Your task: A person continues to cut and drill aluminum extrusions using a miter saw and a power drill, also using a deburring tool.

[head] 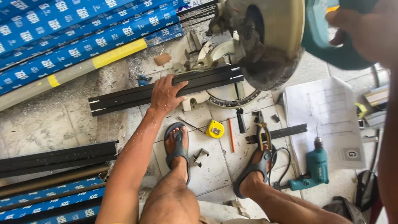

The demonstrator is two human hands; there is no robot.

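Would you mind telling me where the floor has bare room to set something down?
Bare patch left of the left hand, between the black profile and the dark bars. Crowded around the tape measure, pliers and drill.

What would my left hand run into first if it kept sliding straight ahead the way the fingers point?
Probably the miter saw's base: the left hand lies flat on the black profile, fingers toward it, though depth is unclear.

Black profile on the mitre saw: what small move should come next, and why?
Probably lowering the blade. The left hand presses the black profile flat on the mitre saw bed, the right hand grips the teal handle, and the saw head is raised above the profile.
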